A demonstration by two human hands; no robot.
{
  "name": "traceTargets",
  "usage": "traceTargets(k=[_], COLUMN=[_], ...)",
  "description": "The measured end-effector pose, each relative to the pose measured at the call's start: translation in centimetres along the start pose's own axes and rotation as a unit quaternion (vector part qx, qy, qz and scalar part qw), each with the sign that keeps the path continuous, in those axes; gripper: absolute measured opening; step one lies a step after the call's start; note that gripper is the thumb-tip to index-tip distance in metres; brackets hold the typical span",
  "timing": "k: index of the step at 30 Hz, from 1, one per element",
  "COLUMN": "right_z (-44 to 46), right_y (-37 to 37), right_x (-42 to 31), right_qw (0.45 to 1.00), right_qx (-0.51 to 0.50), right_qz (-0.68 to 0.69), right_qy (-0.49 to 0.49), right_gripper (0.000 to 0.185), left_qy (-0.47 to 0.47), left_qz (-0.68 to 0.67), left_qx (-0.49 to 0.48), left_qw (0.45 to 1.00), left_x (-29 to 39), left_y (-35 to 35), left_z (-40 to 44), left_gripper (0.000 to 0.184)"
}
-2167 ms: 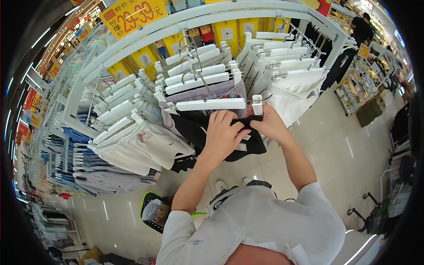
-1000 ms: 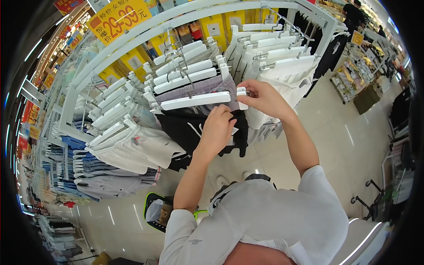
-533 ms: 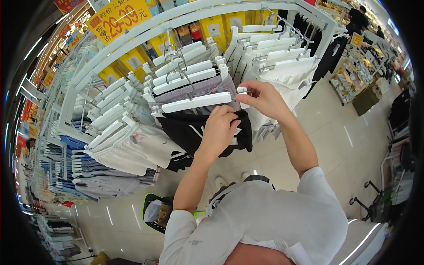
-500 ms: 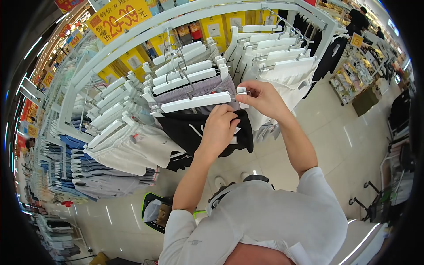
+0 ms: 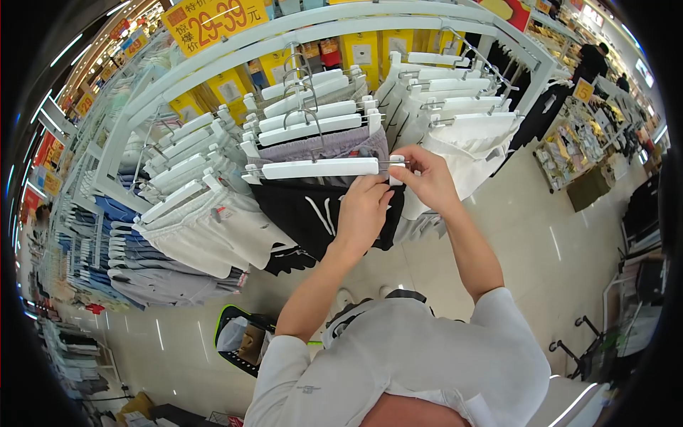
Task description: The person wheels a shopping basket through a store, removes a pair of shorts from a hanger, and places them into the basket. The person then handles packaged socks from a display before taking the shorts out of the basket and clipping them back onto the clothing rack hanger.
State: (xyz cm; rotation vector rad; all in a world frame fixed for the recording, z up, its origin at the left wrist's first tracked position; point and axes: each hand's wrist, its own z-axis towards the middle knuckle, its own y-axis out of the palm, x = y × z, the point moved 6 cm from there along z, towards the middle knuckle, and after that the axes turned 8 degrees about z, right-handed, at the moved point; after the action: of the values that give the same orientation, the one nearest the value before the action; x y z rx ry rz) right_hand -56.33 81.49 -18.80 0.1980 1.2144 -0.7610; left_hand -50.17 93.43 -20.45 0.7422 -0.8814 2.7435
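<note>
A white clip hanger point(image 5: 320, 168) holds black shorts point(image 5: 292, 213) with white drawstrings at the front of the rack. My left hand point(image 5: 361, 217) is closed on the shorts' waistband near its right corner, fingers curled over the top edge. At the hanger's right end, my right hand point(image 5: 429, 181) pinches the white clip point(image 5: 398, 171) between thumb and fingers. The two hands are close together at that corner. Whether the clip's jaws are on the fabric is hidden by my fingers. Just behind hang purple-grey shorts point(image 5: 313, 148) on another hanger.
White shorts point(image 5: 466, 146) hang at right and cream shorts point(image 5: 213, 231) at left on the metal rack point(image 5: 213, 71). A yellow price sign point(image 5: 213, 25) stands above. A black basket with green trim point(image 5: 226, 341) is on the floor. A person in black point(image 5: 590, 62) stands far off.
The view has shifted slightly, so the rack sits lower and a little further right. Both hands stay at the hanger's right end, with the shorts' corner and the clip now closer together.
</note>
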Motion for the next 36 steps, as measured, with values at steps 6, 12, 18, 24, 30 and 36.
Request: traceTargets(k=[6,12,18,24,30,36], right_z=[-0.5,-0.9,-0.4,2.6,3.9,3.8], right_y=[0.3,1.4,2.7,2.3,3.1,3.1], right_x=[-0.5,0.0,2.5,4.2,5.8,6.5], right_qw=[0.999,0.999,0.991,0.983,0.967,0.949], right_qx=[-0.029,-0.044,0.028,0.039,0.127,0.241], right_qz=[-0.022,0.008,0.128,0.171,0.205,0.183], right_qy=[0.007,-0.030,-0.025,-0.060,-0.077,-0.093], right_gripper=[0.017,0.025,0.033,0.034,0.023,0.024], left_qy=[0.020,0.038,-0.053,-0.310,-0.328,-0.351], left_qz=[0.013,0.124,0.177,0.019,-0.225,-0.122], left_qx=[0.047,0.060,0.212,0.350,0.292,0.295], left_qw=[0.999,0.990,0.960,0.884,0.870,0.880], left_x=[0.0,0.3,-2.4,-17.4,-17.9,-18.8], left_y=[-0.9,-2.1,-5.4,-10.6,-10.0,-9.9], left_z=[0.2,-0.6,-2.6,-6.4,-5.5,-4.6], left_gripper=[0.011,0.016,0.032,0.052,0.031,0.037])
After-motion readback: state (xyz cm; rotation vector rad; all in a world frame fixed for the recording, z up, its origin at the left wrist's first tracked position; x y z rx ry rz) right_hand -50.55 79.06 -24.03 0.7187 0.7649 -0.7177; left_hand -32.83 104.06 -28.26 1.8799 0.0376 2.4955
